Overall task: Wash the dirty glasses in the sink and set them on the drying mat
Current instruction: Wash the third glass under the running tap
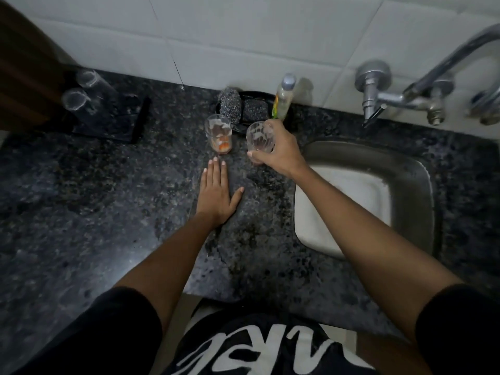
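Two dirty glasses stand on the dark granite counter left of the sink point(416, 169). My right hand point(281, 152) grips the right-hand glass point(258, 138), streaked with white residue, thumb in front and fingers round its far side. The other glass point(219, 133) holds an orange residue at its bottom and stands free. Just in front of it my left hand point(217, 194) lies flat on the counter, fingers straight, not touching it. At the far left a black drying mat point(127, 123) carries two clear glasses point(81, 97).
A black tray point(259, 97) behind the dirty glasses holds two steel scrubbers point(230, 104) and a dish-soap bottle point(284, 100). A white basin point(349, 209) fills the sink. The tap point(400, 100) juts from the tiled wall above the sink.
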